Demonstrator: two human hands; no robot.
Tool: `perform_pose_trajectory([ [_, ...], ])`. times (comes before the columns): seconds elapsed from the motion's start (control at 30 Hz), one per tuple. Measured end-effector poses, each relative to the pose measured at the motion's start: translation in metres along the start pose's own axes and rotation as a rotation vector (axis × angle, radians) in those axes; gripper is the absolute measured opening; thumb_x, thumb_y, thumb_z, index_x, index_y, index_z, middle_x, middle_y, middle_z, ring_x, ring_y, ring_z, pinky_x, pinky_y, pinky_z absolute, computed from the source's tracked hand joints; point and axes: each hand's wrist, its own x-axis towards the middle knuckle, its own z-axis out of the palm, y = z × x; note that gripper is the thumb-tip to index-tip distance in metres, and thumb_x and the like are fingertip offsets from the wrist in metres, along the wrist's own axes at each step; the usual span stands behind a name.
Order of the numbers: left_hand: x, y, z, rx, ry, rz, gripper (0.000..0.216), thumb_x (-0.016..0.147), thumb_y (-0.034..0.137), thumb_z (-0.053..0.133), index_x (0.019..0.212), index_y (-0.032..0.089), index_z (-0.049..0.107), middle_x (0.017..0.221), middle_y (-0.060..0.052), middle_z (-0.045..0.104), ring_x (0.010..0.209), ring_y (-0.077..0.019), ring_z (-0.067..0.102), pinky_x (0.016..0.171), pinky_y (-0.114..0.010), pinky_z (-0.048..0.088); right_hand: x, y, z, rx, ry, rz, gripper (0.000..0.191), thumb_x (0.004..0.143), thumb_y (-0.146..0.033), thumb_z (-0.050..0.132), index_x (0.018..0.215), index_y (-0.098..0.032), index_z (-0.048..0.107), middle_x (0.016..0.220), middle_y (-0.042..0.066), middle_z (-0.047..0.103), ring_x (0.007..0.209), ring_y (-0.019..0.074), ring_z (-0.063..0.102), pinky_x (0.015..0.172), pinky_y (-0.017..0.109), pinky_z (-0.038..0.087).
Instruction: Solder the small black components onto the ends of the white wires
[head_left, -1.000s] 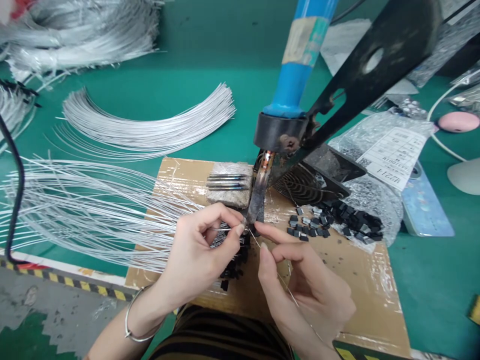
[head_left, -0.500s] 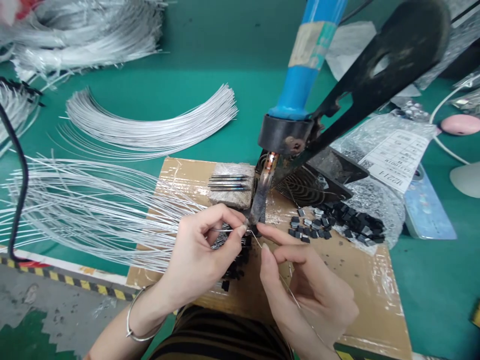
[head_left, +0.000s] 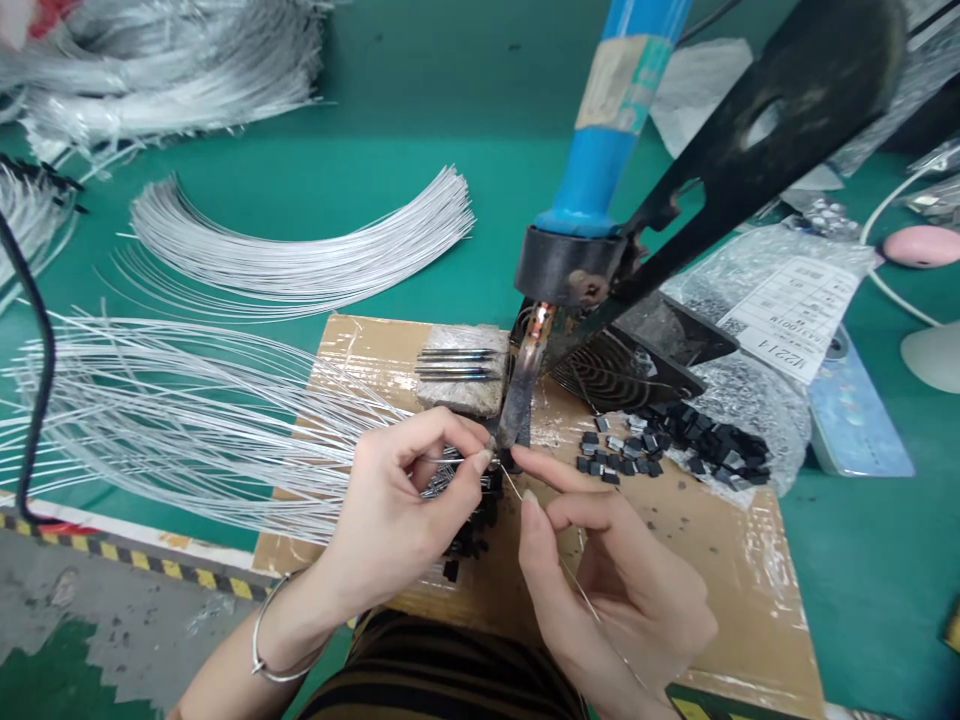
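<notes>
The right hand (head_left: pixel 615 575) clamps a thin solder wire (head_left: pixel 512 482) between thumb and a curled finger; the left hand (head_left: pixel 409 500) pinches 1 white wire (head_left: pixel 450 460). A slip of either hand could burn a fingertip, since the iron tip (head_left: pixel 514 415) stands just beside both. The solder wire's end projects beyond the right thumb, near the left fingertips. Black connectors (head_left: pixel 705 440) lie farther off.

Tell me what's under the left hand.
White wires and black pieces show around the left hand's edges, above cardboard; whatever lies directly beneath the hand is covered.
</notes>
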Motion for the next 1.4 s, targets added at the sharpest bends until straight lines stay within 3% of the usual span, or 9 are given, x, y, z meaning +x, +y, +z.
perform_pose_trajectory([
  [0.2,-0.0013,0.0019,0.0006,-0.006,-0.012,-0.005,0.012,0.087,0.016,0.069,0.075,0.017,0.071,0.084,-0.004,0.077,0.055,-0.0099,0.045,0.050,-0.026,0.029,-0.0008,-0.0003,-0.0008,-0.047,-0.022,0.033,0.020,0.092,-0.004,0.072,0.086,-0.021,0.065,0.111,0.006,0.087,0.091,0.0171,0.086,0.081,0.019,0.067],
  [0.37,0.0003,0.0020,0.0018,0.006,-0.001,0.001,0.012,0.086,0.015,0.069,0.075,0.017,0.070,0.080,-0.003,0.075,0.053,-0.0087,0.039,0.049,-0.025,0.029,-0.0001,-0.0004,0.0015,-0.058,0.005,0.004,0.019,0.092,-0.004,0.074,0.087,-0.021,0.067,0.109,0.005,0.088,0.088,0.0155,0.086,0.079,0.017,0.067],
  [0.8,0.0001,0.0034,0.0016,-0.002,0.000,0.017,0.012,0.087,0.014,0.068,0.076,0.017,0.070,0.079,-0.002,0.074,0.052,-0.0080,0.035,0.049,-0.025,0.028,0.0009,-0.0038,0.0020,-0.084,0.020,-0.006,0.020,0.091,-0.004,0.075,0.088,-0.023,0.068,0.107,0.007,0.088,0.083,0.0234,0.087,0.073,0.027,0.073],
  [1.07,-0.0008,0.0022,0.0012,-0.013,-0.016,-0.006,0.012,0.088,0.016,0.068,0.076,0.018,0.070,0.080,-0.004,0.074,0.058,-0.0117,0.051,0.052,-0.027,0.030,0.0024,-0.0043,0.0018,-0.079,0.021,-0.036,0.020,0.093,-0.004,0.074,0.090,-0.022,0.068,0.100,0.006,0.088,0.084,0.0239,0.087,0.071,0.025,0.072],
  [1.4,0.0008,0.0015,0.0016,0.030,-0.015,-0.029,0.012,0.087,0.020,0.068,0.076,0.018,0.069,0.072,-0.002,0.068,0.055,-0.0113,0.044,0.051,-0.027,0.030,-0.0009,-0.0016,0.0010,-0.076,0.025,-0.006,0.019,0.092,-0.006,0.076,0.087,-0.023,0.069,0.103,0.006,0.088,0.082,0.0228,0.087,0.073,0.025,0.072],
])
